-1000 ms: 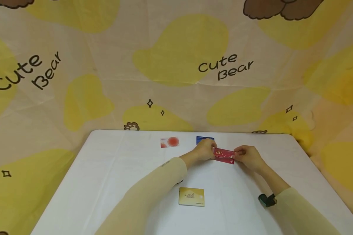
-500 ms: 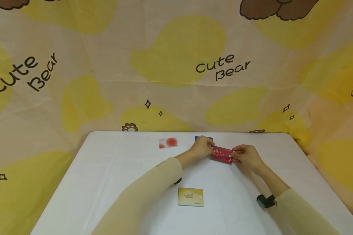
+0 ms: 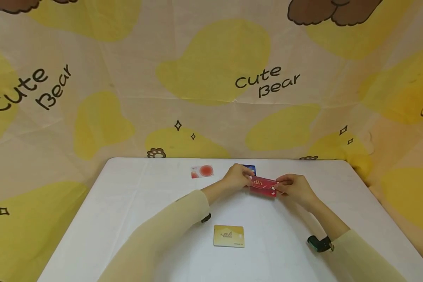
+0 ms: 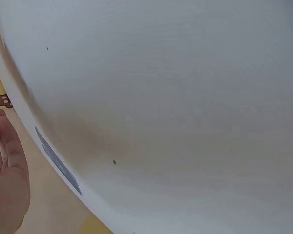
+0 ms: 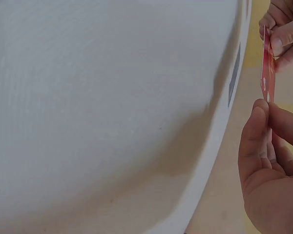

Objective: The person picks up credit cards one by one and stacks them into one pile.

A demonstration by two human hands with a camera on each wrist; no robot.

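A red card marked "VIP" (image 3: pixel 264 186) is held up off the table between both hands. My left hand (image 3: pixel 235 177) pinches its left end, and my right hand (image 3: pixel 296 188) pinches the right end between thumb and fingers. Seen nearly edge-on in the right wrist view, the red card (image 5: pixel 267 68) spans from the right hand (image 5: pixel 271 165) below to the left hand (image 5: pixel 285 36) above. The left wrist view catches only part of the left hand (image 4: pixel 10 170) at its edge. Behind the left hand lies a blue card (image 3: pixel 251 169), partly covered by it.
On the white table (image 3: pixel 144 219), a white card with a red circle (image 3: pixel 202 171) lies toward the back, left of the blue one. Nearer the front lies a gold card (image 3: pixel 229 236). A patterned "Cute Bear" cloth (image 3: pixel 211 62) hangs behind the table's far edge.
The left hand has shifted a little leftward, uncovering the right part of the blue card. Along with it the red card has moved slightly left, still gripped by both hands.
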